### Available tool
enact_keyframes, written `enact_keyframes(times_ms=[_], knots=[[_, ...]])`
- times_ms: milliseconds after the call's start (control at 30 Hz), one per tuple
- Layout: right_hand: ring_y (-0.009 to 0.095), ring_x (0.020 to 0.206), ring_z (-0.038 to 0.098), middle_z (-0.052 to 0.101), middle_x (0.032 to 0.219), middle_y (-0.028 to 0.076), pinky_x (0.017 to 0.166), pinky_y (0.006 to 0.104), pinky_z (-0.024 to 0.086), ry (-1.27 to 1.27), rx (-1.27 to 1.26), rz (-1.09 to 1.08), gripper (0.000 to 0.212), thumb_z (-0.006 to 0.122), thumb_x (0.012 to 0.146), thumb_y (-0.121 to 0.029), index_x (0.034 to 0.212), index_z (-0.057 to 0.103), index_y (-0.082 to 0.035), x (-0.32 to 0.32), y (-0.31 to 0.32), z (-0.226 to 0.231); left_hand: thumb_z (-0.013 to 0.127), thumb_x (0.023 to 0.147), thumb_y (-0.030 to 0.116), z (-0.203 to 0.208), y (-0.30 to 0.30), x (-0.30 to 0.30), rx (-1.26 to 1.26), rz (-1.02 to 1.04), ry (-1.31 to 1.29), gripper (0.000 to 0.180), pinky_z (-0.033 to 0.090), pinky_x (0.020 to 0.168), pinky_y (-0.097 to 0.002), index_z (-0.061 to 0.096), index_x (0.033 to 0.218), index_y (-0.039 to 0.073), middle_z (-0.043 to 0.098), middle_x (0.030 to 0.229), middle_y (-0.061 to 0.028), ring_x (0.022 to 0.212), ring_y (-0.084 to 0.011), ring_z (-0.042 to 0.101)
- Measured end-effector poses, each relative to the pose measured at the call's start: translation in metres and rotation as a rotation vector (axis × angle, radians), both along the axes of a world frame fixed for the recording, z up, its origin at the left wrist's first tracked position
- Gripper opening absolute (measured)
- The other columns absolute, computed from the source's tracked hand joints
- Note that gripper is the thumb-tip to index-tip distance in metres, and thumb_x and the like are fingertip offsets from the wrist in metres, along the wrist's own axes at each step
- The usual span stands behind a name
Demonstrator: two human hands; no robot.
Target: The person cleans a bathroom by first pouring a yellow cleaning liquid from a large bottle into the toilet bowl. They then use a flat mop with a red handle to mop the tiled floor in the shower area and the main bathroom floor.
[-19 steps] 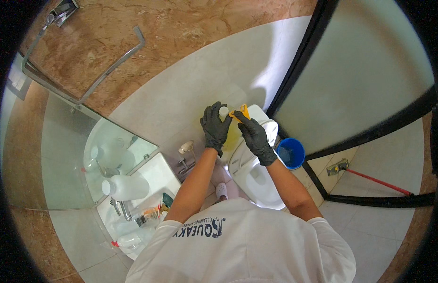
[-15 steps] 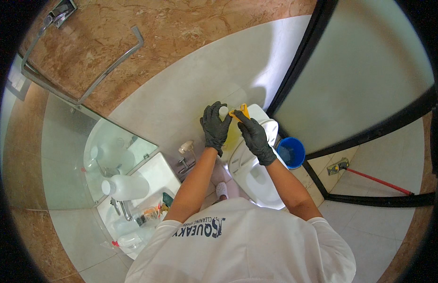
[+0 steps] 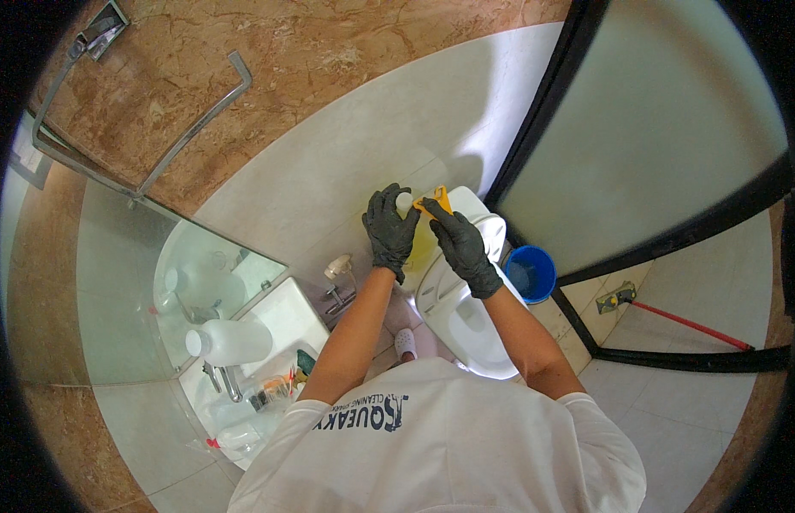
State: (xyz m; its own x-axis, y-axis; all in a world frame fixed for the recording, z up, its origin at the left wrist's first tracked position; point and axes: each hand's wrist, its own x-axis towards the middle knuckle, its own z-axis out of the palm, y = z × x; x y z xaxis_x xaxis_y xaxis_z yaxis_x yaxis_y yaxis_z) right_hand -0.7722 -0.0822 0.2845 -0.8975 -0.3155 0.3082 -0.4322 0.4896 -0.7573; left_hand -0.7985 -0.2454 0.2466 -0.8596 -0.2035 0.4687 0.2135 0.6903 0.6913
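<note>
Both my hands wear black gloves and are close together above the white toilet (image 3: 467, 318). My left hand (image 3: 389, 231) is wrapped round a container with a round white cap (image 3: 404, 203). Below the cap, translucent yellow (image 3: 423, 248) shows between the hands, partly hidden by the left fingers. My right hand (image 3: 464, 252) pinches a small yellow-orange object (image 3: 438, 201) beside the cap; its kind is unclear. The right fingertips come very near the left ones.
A blue bucket (image 3: 530, 274) stands right of the toilet, by the black-framed glass partition (image 3: 654, 111). On the left, a white sink (image 3: 286, 312) bears a large white jug (image 3: 235, 342) and several bottles. A spray head (image 3: 338, 267) hangs nearby. A red-handled scrubber (image 3: 688, 325) lies far right.
</note>
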Motion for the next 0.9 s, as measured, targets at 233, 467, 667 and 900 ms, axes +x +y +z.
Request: enact_keyframes(times_ms=[233, 467, 667, 900], knots=[[0.034, 0.068, 0.058, 0.054, 0.077, 0.018, 0.060, 0.0424, 0.047, 0.121, 0.271, 0.082, 0.043, 0.052, 0.089, -0.019, 0.131, 0.047, -0.024, -0.009, 0.012, 0.040, 0.067, 0.074, 0.018, 0.005, 0.003, 0.003, -0.110, 0.063, 0.097, 0.038, 0.037, 0.093, -0.0437, 0.060, 0.111, 0.011, 0.058, 0.115, -0.0094, 0.108, -0.0311, 0.051], [0.032, 0.068, 0.058, 0.057, 0.078, 0.017, 0.060, 0.0407, 0.047, 0.188, 0.211, 0.153, 0.041, 0.052, 0.089, -0.016, 0.130, 0.049, -0.021, -0.021, 0.013, 0.036, 0.068, 0.076, 0.022, 0.010, 0.004, 0.003, -0.158, 0.086, 0.080, 0.039, 0.037, 0.092, -0.0454, 0.058, 0.112, 0.011, 0.058, 0.115, -0.0085, 0.108, -0.0325, 0.051], [0.020, 0.070, 0.058, 0.062, 0.083, 0.013, 0.067, 0.0325, 0.047, -0.053, -0.191, 0.182, 0.037, 0.050, 0.092, -0.015, 0.128, 0.052, -0.018, -0.022, 0.005, 0.016, 0.068, 0.075, 0.026, 0.007, 0.005, 0.000, -0.102, 0.067, 0.082, 0.036, 0.037, 0.090, -0.0466, 0.059, 0.108, 0.012, 0.059, 0.114, -0.0071, 0.109, -0.0320, 0.050], [0.024, 0.068, 0.060, 0.062, 0.085, 0.014, 0.064, 0.0350, 0.048, 0.090, -0.016, 0.248, 0.036, 0.051, 0.091, -0.015, 0.127, 0.052, -0.018, -0.027, 0.011, 0.031, 0.067, 0.076, 0.033, 0.003, 0.001, 0.000, -0.037, 0.032, 0.005, 0.038, 0.034, 0.090, -0.0483, 0.059, 0.108, 0.016, 0.056, 0.120, -0.0048, 0.116, -0.0316, 0.045]])
